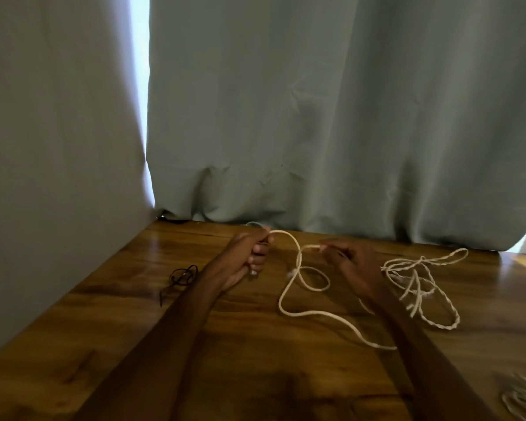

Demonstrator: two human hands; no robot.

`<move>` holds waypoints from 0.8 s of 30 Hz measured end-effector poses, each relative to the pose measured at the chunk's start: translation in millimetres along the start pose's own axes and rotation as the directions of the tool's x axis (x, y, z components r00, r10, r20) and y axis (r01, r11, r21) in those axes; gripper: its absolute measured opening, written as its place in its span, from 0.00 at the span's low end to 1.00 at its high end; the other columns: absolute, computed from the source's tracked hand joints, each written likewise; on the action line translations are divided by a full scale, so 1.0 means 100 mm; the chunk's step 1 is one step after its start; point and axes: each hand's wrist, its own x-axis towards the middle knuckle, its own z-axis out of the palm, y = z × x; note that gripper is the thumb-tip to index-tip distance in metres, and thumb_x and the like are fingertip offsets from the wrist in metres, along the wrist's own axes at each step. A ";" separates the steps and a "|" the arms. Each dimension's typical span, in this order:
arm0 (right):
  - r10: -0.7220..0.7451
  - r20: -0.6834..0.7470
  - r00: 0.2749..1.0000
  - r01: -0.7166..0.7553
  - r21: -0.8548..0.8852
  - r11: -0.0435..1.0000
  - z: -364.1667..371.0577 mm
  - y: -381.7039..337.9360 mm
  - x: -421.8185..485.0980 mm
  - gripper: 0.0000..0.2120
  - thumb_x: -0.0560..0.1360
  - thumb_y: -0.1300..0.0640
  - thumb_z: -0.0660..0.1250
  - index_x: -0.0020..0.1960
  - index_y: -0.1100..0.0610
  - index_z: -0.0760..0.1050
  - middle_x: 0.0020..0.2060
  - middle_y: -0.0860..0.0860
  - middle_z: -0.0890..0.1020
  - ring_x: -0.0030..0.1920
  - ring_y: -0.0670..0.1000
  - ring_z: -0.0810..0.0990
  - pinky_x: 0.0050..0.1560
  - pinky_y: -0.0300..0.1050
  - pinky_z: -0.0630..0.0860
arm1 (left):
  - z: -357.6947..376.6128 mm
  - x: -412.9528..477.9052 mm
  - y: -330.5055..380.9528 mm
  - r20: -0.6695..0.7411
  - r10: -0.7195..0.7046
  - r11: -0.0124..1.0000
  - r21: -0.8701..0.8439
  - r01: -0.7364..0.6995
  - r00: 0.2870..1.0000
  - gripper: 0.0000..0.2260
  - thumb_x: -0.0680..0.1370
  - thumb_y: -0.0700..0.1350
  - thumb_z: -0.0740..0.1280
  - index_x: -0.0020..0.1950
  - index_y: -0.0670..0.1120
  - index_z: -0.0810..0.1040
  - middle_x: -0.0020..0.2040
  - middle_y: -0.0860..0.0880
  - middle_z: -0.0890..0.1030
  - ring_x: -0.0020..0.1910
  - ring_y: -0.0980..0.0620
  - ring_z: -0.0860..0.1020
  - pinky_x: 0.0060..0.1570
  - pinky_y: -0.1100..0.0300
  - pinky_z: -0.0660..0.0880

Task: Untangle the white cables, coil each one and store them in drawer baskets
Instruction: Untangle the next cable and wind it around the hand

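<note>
Premises: a domestic room, most likely a home interior. Evidence: pale grey-green fabric curtains [316, 117] hang in soft folds down to the far edge of a glossy brown wooden tabletop [119, 344]. Daylight shows through a narrow gap between the curtains [138, 86]. A smooth white cable [298, 259] and a small black wire-like item [181, 276], type unclear, lie loose on the wood.

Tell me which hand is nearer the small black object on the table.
Left. The left hand is just right of the black object; the right hand is farther right.
</note>
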 end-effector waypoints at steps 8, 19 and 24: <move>0.185 0.329 0.926 -0.269 0.233 0.935 0.05 -0.14 -0.06 0.22 0.82 0.47 0.64 0.39 0.60 0.86 0.41 0.50 0.88 0.44 0.48 0.86 0.52 0.46 0.75 | 0.08 0.03 -0.02 -0.002 -0.049 0.997 -0.051 0.049 0.999 0.13 0.86 0.46 0.58 0.42 0.46 0.72 0.24 0.55 0.64 0.20 0.59 0.59 0.20 0.65 0.57; 0.297 0.342 0.892 -0.444 0.527 0.725 0.30 -0.04 -0.02 0.13 0.80 0.50 0.70 0.47 0.61 0.81 0.31 0.54 0.78 0.31 0.53 0.75 0.36 0.46 0.71 | 0.29 -0.10 0.07 0.248 -0.042 0.870 -0.467 0.157 0.968 0.07 0.80 0.40 0.58 0.43 0.47 0.71 0.26 0.55 0.67 0.20 0.59 0.63 0.22 0.67 0.61; 0.270 0.551 0.789 -0.553 0.448 0.703 0.22 -0.12 -0.10 0.13 0.70 0.58 0.80 0.53 0.59 0.84 0.40 0.59 0.82 0.36 0.52 0.79 0.39 0.45 0.77 | 0.26 -0.06 0.09 0.332 0.045 0.777 -0.604 0.176 0.942 0.04 0.79 0.36 0.66 0.53 0.40 0.77 0.29 0.53 0.72 0.21 0.57 0.67 0.22 0.66 0.62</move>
